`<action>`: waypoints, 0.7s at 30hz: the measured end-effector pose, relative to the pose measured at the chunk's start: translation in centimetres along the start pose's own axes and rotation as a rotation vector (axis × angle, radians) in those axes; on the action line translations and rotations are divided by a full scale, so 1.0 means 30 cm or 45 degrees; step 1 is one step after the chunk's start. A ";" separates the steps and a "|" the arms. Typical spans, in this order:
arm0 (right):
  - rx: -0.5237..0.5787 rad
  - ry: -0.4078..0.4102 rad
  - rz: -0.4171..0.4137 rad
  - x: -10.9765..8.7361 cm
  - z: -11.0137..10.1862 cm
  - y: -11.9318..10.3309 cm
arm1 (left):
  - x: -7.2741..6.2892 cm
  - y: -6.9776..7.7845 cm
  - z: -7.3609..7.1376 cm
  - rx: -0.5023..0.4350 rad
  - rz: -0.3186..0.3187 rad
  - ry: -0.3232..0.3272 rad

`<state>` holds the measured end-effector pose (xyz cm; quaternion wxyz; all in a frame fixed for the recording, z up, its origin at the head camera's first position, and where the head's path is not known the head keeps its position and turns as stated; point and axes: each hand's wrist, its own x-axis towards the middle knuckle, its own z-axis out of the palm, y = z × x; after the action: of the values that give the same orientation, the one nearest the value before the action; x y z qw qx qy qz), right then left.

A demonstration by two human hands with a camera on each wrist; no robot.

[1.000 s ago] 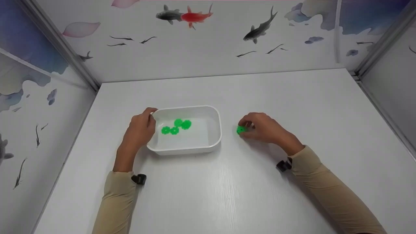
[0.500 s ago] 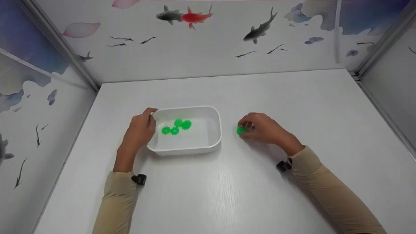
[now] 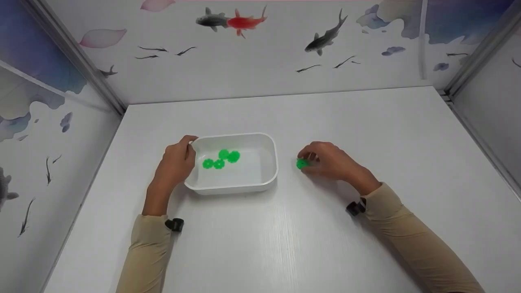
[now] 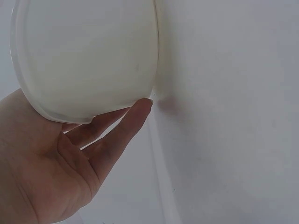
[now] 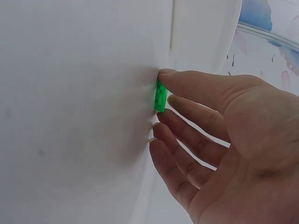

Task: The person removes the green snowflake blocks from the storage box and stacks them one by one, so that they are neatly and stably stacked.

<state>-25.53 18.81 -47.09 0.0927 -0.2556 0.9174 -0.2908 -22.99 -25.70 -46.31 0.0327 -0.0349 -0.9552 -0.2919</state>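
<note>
A white rectangular plastic basin [image 3: 228,189] stands on the table, with several small green flower-shaped pieces [image 3: 233,156] lying on its floor. My left hand [image 3: 176,162] grips the basin's left end; in the left wrist view, fingers [image 4: 124,133] reach along the outside of the wall near the tabletop. To the right of the basin, another green flower-shaped piece [image 3: 301,164] lies flat on the table. My right hand [image 3: 329,160] pinches this piece between thumb and fingertips, and the right wrist view shows the piece [image 5: 160,96] edge-on against the tabletop.
The white table [image 3: 260,236] extends around the basin and both arms. Panels painted with fish [image 3: 246,21] stand along its back and sides, joined by metal corner posts. A black wrist camera mount [image 3: 355,208] sits by the right cuff, another [image 3: 175,224] by the left.
</note>
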 end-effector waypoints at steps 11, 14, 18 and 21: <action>0.001 -0.007 0.002 0.003 0.003 0.003 | 0.002 -0.002 0.001 0.010 -0.001 0.010; 0.006 -0.007 0.003 0.004 0.003 0.002 | 0.003 -0.003 0.002 0.010 -0.009 0.005; 0.007 -0.004 -0.009 0.005 0.005 0.003 | 0.003 -0.003 0.003 -0.003 -0.021 -0.004; 0.018 0.009 -0.023 0.006 0.005 0.002 | 0.002 -0.002 0.003 -0.009 -0.025 -0.008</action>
<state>-25.66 18.69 -47.25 0.0888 -0.2624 0.9132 -0.2989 -23.05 -25.71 -46.42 0.0268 -0.0264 -0.9546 -0.2956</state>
